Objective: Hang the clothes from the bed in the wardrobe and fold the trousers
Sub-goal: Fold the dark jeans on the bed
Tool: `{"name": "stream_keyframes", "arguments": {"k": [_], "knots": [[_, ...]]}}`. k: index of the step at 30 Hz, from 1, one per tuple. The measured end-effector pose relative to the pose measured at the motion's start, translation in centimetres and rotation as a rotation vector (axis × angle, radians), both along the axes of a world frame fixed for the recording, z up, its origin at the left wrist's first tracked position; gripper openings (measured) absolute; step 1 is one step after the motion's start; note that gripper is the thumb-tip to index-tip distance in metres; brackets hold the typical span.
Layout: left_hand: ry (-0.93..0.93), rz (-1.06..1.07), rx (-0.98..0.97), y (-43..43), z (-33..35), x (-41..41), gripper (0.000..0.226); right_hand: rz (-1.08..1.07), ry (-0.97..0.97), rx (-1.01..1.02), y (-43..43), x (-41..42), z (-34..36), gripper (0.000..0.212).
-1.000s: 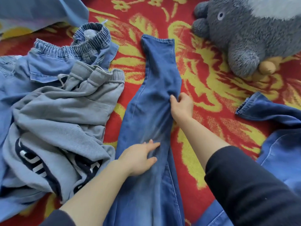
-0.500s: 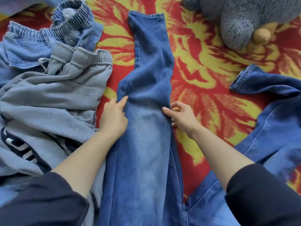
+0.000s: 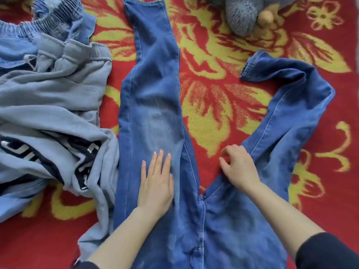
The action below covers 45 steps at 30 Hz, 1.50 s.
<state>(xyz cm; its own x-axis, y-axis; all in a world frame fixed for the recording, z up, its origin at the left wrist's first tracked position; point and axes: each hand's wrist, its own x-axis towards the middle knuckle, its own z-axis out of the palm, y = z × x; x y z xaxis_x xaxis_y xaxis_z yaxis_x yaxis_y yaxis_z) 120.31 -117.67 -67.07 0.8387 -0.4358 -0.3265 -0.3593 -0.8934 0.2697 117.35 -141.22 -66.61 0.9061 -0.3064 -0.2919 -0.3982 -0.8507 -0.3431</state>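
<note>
Right hand (image 3: 239,167) jumped from the straight leg (image 3: 151,74) to the bent leg (image 3: 287,105), fingers curled at its inner edge, pinch unclear. Left hand (image 3: 155,187) lies flat, fingers together, pinning the jeans (image 3: 223,230) on the bed (image 3: 209,105) for straightening.

The left hand (image 3: 155,183) is laid flat, palm down, with the fingers straight, close together and pointed away from the body. The right hand (image 3: 240,167) is held knuckles up with the fingers curled; whether anything is pinched cannot be told. The left forearm (image 3: 124,237) and right forearm (image 3: 281,210) are bare and stretched forward. The right sleeve (image 3: 328,251) is dark.
</note>
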Motion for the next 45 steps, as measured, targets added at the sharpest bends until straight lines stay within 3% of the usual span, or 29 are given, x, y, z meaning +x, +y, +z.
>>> {"name": "stream_keyframes", "arguments": {"k": [4,8,11,14,16,18,22,26,29,33,36,38,41,45], "knots": [[-0.134,-0.217,-0.147,-2.3,1.3,-4.7,0.055,-0.382,-0.142,-0.086,-3.1,-4.9,1.2,0.027],[-0.02,-0.441,-0.146,-3.9,0.9,-11.2,0.065,-0.715,-0.017,-0.038,-5.3,-12.3,1.1,0.056],[0.058,-0.572,-0.101,-4.1,0.6,-16.7,0.07,-0.726,0.115,0.099,-4.6,-18.1,0.3,0.063],[0.15,-0.595,-0.009,-4.4,0.5,-21.4,0.093,-0.667,0.181,0.157,-3.7,-22.2,-0.2,0.064],[0.248,-0.634,0.021,-4.7,-0.2,-24.2,0.111,-0.738,0.206,0.196,-3.3,-23.9,-0.3,0.066],[0.311,-0.703,0.093,-5.3,-0.5,-26.3,0.114,-0.843,0.265,0.283,-3.4,-25.1,-0.4,0.058],[0.211,-0.664,0.182,-6.4,-0.3,-28.7,0.069,-0.639,0.39,0.402,-4.5,-27.6,-0.4,0.024],[0.289,-0.631,0.169,-7.9,0.3,-29.1,0.042,-0.586,0.397,0.619,-5.3,-29.0,0.3,0.004],[0.424,-0.696,0.155,-8.2,1.2,-30.0,0.04,-0.647,0.445,0.66,-6.1,-30.2,0.6,0.004],[0.622,-0.771,0.092,-8.5,2.7,-33.0,0.04,-0.619,0.786,0.67,-7.6,-33.7,1.5,0.014],[0.796,-0.82,0.084,-9.3,3.2,-34.9,0.045,-0.464,1.025,0.521,-8.4,-35.9,2.1,0.016],[0.861,-0.797,0.085,-10.1,3.3,-34.7,0.05,-0.396,0.992,0.399,-9.0,-36.0,2.1,0.017],[0.807,-0.579,-0.007,-11.8,3.4,-31.8,0.047,-0.432,0.773,0.3,-10.2,-34.5,2.1,0.026],[0.28,-0.299,-0.193,-14.2,3.4,-26.0,0.039,-0.532,0.493,0.287,-12.3,-29.8,1.9,0.017]]}}
